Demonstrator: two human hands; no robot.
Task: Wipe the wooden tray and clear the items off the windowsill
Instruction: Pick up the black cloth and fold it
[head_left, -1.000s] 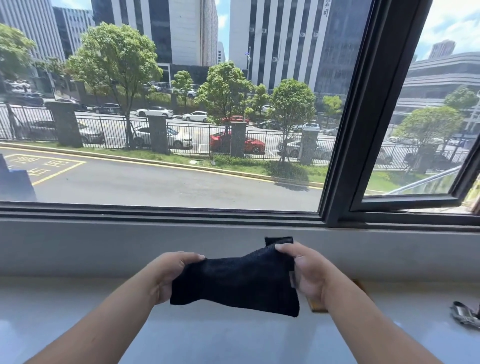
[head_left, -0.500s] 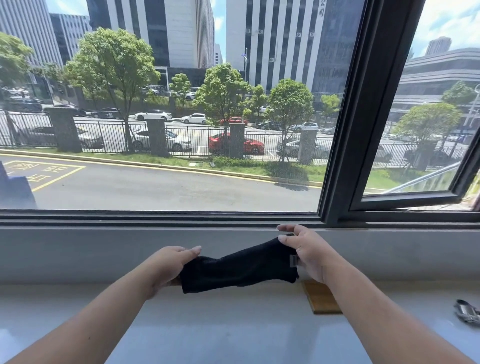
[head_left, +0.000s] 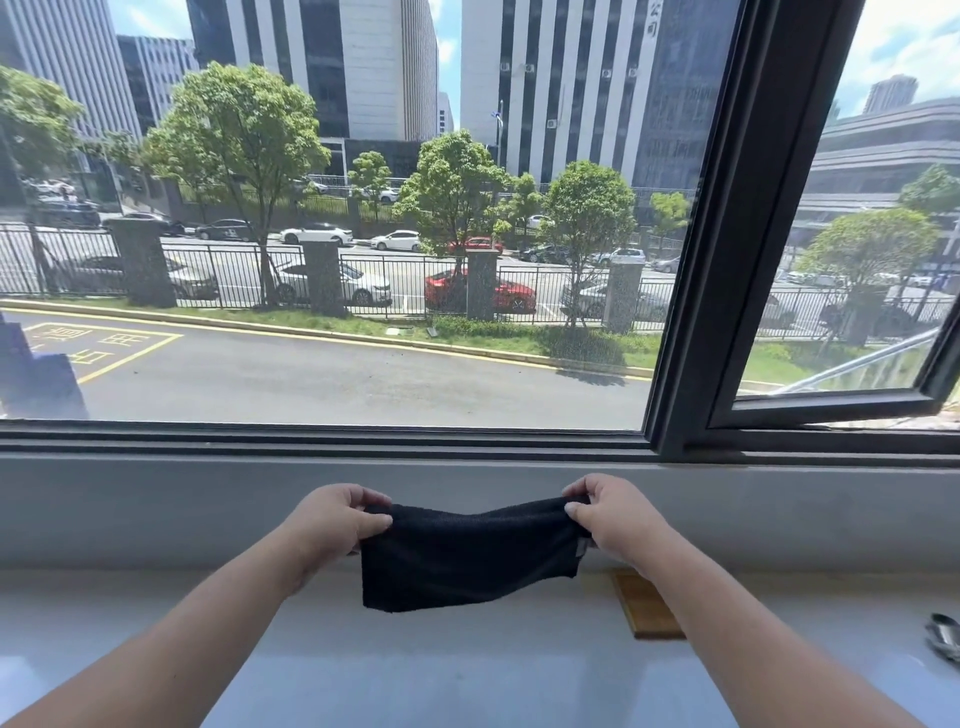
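Observation:
A black cloth (head_left: 467, 561) hangs spread between both hands above the pale windowsill (head_left: 415, 675). My left hand (head_left: 332, 525) pinches its top left corner, and my right hand (head_left: 613, 519) pinches the top right corner. Behind my right forearm lies the wooden tray (head_left: 644, 608), flat on the sill; only its left part shows, the rest is hidden by the arm.
A small shiny metal object (head_left: 943, 636) lies on the sill at the far right edge. The dark window frame (head_left: 696, 260) rises just behind, with an opened pane on the right. A grey wall strip runs under the glass.
The bunched cloth has been pulled open and now hangs flat from its top corners. Both hands have shifted their hold to the upper edge and moved slightly apart.

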